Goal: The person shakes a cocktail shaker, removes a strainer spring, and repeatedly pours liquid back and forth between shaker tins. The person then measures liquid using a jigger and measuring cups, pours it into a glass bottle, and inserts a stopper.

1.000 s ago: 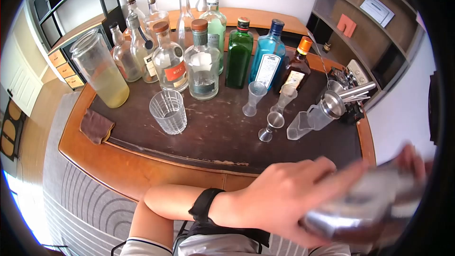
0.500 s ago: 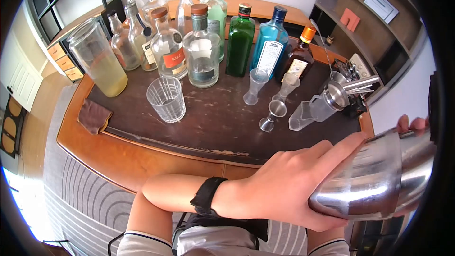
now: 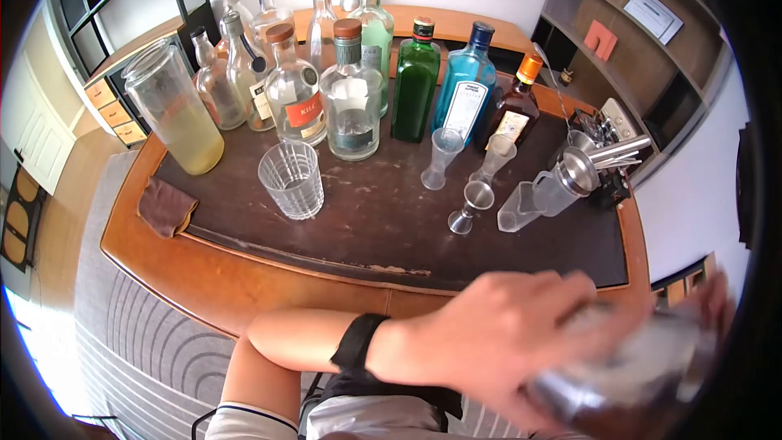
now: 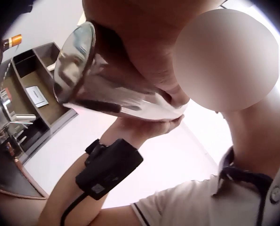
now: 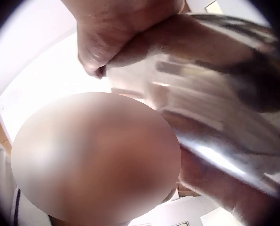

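A metal shaker (image 3: 623, 367), blurred and tilted, is at the lower right of the head view, beyond the table's front edge. My left hand (image 3: 497, 342) grips its near end, with fingers spread over the side. At its far end my right hand (image 3: 715, 301) holds it, mostly hidden behind the metal. The left wrist view has the shiny shaker (image 4: 116, 89) between the left hand (image 4: 140, 37) above and the right hand (image 4: 151, 128) below. Up close in the right wrist view, the right hand (image 5: 126, 33) lies against the shaker (image 5: 201, 94).
Several bottles (image 3: 415, 90) line the table's back, with a pitcher of yellowish liquid (image 3: 183, 130) at left. A ribbed glass (image 3: 293, 183) stands mid-left, near a folded brown cloth (image 3: 166, 208). Jiggers (image 3: 471, 205) and clear measuring cups (image 3: 444, 159) stand right of centre.
Compared with half a second ago, both hands and the shaker are lower in the head view and blurred. Both hands have kept their grip. Table objects appear slightly lower as the view shifted.
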`<state>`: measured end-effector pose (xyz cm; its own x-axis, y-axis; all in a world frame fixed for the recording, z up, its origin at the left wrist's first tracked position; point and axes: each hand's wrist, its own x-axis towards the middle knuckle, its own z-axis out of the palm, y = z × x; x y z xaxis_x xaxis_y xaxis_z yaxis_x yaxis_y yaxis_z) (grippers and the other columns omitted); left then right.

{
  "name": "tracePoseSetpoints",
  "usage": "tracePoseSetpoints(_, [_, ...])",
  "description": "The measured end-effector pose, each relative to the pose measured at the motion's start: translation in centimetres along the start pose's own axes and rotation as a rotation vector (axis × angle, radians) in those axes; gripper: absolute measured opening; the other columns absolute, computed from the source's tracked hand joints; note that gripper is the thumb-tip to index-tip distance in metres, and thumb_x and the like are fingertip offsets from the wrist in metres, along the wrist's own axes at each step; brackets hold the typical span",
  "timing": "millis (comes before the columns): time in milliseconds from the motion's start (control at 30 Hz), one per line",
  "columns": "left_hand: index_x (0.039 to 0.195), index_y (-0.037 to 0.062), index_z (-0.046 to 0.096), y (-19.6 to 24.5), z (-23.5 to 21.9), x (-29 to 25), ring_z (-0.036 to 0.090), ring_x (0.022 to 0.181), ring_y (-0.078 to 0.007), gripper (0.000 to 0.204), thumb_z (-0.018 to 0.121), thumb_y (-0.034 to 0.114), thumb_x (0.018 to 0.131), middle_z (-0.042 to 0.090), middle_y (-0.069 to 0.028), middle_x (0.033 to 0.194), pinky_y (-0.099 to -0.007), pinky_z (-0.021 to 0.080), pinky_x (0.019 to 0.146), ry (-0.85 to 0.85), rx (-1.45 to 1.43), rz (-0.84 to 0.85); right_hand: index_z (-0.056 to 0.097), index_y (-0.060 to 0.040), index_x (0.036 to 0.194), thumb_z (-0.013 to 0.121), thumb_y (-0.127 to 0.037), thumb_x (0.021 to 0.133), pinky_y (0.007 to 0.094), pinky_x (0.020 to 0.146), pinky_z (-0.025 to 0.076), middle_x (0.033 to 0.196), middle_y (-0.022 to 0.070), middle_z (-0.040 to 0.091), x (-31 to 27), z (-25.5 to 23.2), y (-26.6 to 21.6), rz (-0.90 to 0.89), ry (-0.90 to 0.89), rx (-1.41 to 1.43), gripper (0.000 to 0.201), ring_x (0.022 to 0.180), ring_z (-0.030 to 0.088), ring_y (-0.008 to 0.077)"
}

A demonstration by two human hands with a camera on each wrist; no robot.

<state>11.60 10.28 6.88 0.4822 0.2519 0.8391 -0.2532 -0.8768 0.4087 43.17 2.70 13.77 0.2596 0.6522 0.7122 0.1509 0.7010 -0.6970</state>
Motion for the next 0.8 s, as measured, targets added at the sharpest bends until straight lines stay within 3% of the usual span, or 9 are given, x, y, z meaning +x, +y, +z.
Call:
tracePoseSetpoints(100, [0.151, 0.0073, 0.039, -0.2, 0.5, 0.1, 0.061, 0.067, -0.0321, 0.104, 0.083, 0.039, 0.063, 0.054, -0.0128, 0.091, -0.0426, 0.055, 0.060, 0.089, -0.221, -0.231, 0.050, 0.0001, 0.122, 0.046, -0.029, 0.107, 0.0271, 0.080, 0.051, 0.099, 0.0056, 0.059, -0.3, 1.0, 0.0, 0.010, 0.112, -0.045, 0.033, 0.090, 0.063, 0.0141])
tracePoseSetpoints(233, [0.145, 0.0066, 0.049, 1.4, -0.4, 0.0, 0.059, 0.070, -0.0259, 0.099, 0.078, 0.059, 0.065, 0.054, -0.0098, 0.091, -0.0354, 0.049, 0.058, 0.004, 0.077, 0.083, 0.047, 0.0013, 0.126, 0.045, -0.030, 0.107, 0.0286, 0.082, 0.052, 0.101, 0.0059, 0.058, -0.2, 2.6, 0.7, 0.018, 0.257, -0.098, 0.036, 0.089, 0.063, 0.0154])
tracePoseSetpoints(300, [0.144, 0.0063, 0.049, 0.5, 0.0, 0.1, 0.059, 0.070, -0.0264, 0.098, 0.079, 0.056, 0.065, 0.054, -0.0103, 0.092, -0.0360, 0.049, 0.058, 0.024, -0.031, 0.037, 0.046, 0.0019, 0.127, 0.044, -0.030, 0.108, 0.0293, 0.083, 0.053, 0.103, 0.0061, 0.058, -0.6, 3.1, 0.7, 0.031, 0.338, -0.134, 0.038, 0.089, 0.064, 0.0161])
tracePoseSetpoints(400, [0.145, 0.0063, 0.048, 0.9, -0.4, 0.4, 0.061, 0.072, -0.0286, 0.097, 0.082, 0.048, 0.064, 0.055, -0.0124, 0.093, -0.0377, 0.051, 0.058, 0.006, -0.177, -0.342, 0.045, 0.0027, 0.130, 0.042, -0.031, 0.108, 0.0305, 0.085, 0.054, 0.105, 0.0063, 0.057, -0.7, 3.6, 0.1, 0.025, 0.451, -0.187, 0.040, 0.089, 0.064, 0.0171])
tracePoseSetpoints(433, [0.145, 0.0063, 0.048, 0.9, -0.7, 0.5, 0.061, 0.072, -0.0286, 0.097, 0.082, 0.048, 0.064, 0.055, -0.0124, 0.093, -0.0377, 0.051, 0.058, 0.004, -0.172, -0.333, 0.044, 0.0030, 0.130, 0.042, -0.031, 0.108, 0.0308, 0.086, 0.054, 0.105, 0.0064, 0.057, -0.6, 3.8, 0.2, 0.017, 0.490, -0.197, 0.041, 0.088, 0.064, 0.0175])
tracePoseSetpoints(500, [0.149, 0.0056, 0.042, 1.2, -0.7, 0.0, 0.063, 0.070, -0.0327, 0.101, 0.083, 0.041, 0.064, 0.056, -0.0146, 0.092, -0.0418, 0.053, 0.058, -0.020, 0.015, 0.047, 0.043, 0.0036, 0.132, 0.041, -0.032, 0.108, 0.0316, 0.087, 0.054, 0.106, 0.0065, 0.056, -0.5, 4.2, 0.4, 0.020, 0.563, -0.224, 0.043, 0.088, 0.064, 0.0181])
tracePoseSetpoints(567, [0.150, 0.0056, 0.040, 1.2, 0.2, 0.0, 0.062, 0.070, -0.0341, 0.104, 0.084, 0.036, 0.061, 0.055, -0.0154, 0.092, -0.0433, 0.054, 0.061, 0.063, 0.066, 0.072, 0.042, 0.0042, 0.134, 0.040, -0.032, 0.109, 0.0323, 0.088, 0.055, 0.108, 0.0067, 0.056, -1.0, 4.4, 0.5, 0.027, 0.643, -0.257, 0.044, 0.088, 0.065, 0.0188])
tracePoseSetpoints(667, [0.149, 0.0071, 0.044, -0.1, 0.8, 0.1, 0.062, 0.073, -0.0306, 0.104, 0.085, 0.038, 0.058, 0.055, -0.0130, 0.093, -0.0400, 0.054, 0.063, 0.075, -0.247, -0.280, 0.040, 0.0051, 0.136, 0.039, -0.033, 0.109, 0.0334, 0.090, 0.056, 0.110, 0.0069, 0.055, -1.5, 4.4, -0.6, 0.038, 0.760, -0.317, 0.047, 0.088, 0.065, 0.0198])
tracePoseSetpoints(800, [0.150, 0.0036, 0.041, 1.3, -0.7, 0.1, 0.063, 0.069, -0.0325, 0.105, 0.085, 0.035, 0.060, 0.056, -0.0141, 0.094, -0.0404, 0.054, 0.059, -0.034, 0.017, 0.042, 0.041, 0.0043, 0.135, 0.040, -0.032, 0.108, 0.0336, 0.089, 0.054, 0.109, 0.0065, 0.055, -0.8, 4.8, 0.6, 0.028, 0.700, -0.261, 0.045, 0.088, 0.064, 0.0189])
